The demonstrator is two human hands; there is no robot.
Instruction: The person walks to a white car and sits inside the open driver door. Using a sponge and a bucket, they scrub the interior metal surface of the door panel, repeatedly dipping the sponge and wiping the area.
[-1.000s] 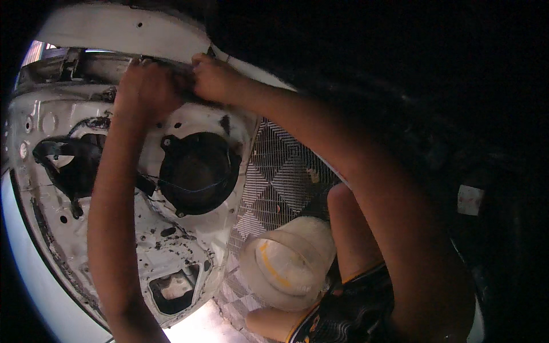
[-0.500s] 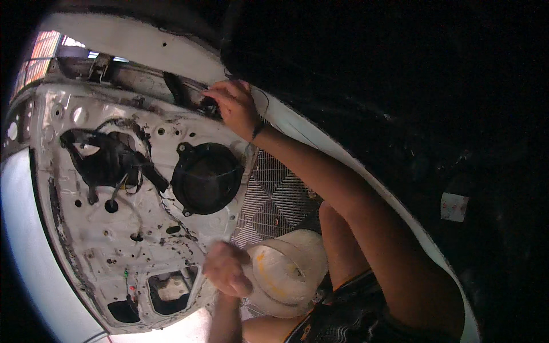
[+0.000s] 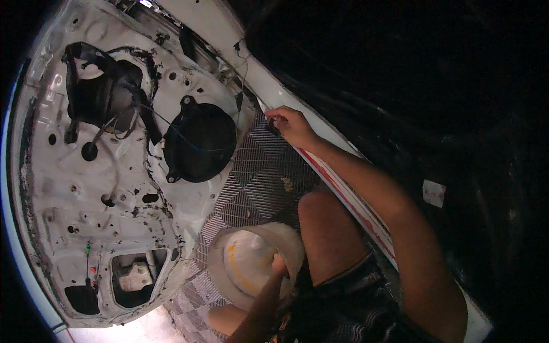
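My right hand (image 3: pixel 293 127) hovers at the light car-body edge (image 3: pixel 329 171), just right of the stripped car door. Its fingers are curled together, with a small dark shape under them that I cannot make out. My left hand (image 3: pixel 279 265) reaches into a pale, round, bucket-like container (image 3: pixel 243 264) with yellow smears, between my legs; its fingers are mostly hidden. The white door panel (image 3: pixel 123 220) fills the left, its inner metal bare. On it sit a round black speaker-like part (image 3: pixel 200 143) and a torn black piece (image 3: pixel 108 91) with loose wires.
Ribbed floor matting (image 3: pixel 257 177) lies between door and car body. A thin cable (image 3: pixel 246 74) hangs by the door's hinge side. Cut-outs (image 3: pixel 83 300) open in the lower door. Dark sheeting with a pale label (image 3: pixel 434 193) covers the right.
My right hand has left the door's upper edge and come down beside the body edge. My left hand has moved right into the container. The whole view has shifted.
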